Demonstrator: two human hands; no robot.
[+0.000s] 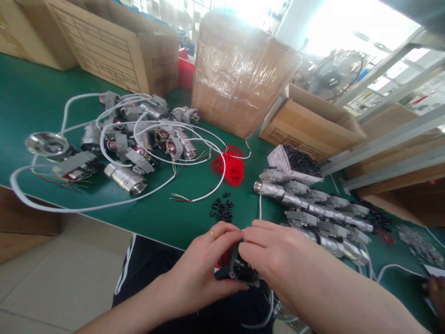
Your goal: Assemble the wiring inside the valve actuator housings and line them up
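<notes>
Near the table's front edge, my left hand [208,260] wraps round a small dark housing [243,271], its thumb along the lower side. The housing is open and shows circuit parts inside. My right hand [271,250] is closed at the housing's upper end, fingers pressed together; what they pinch is hidden. A white cable [271,306] hangs below the housing. Just beyond my hands lies a pile of small black parts [222,211], and behind it a bundle of red rings [229,167].
Metal valves with grey blocks [125,178] and looping white cables cover the left of the green table [34,102]. More assemblies [313,204] lie in rows at right. Behind are cartons [236,79] and a box of black parts [295,164]. Another person's hand [436,292] shows far right.
</notes>
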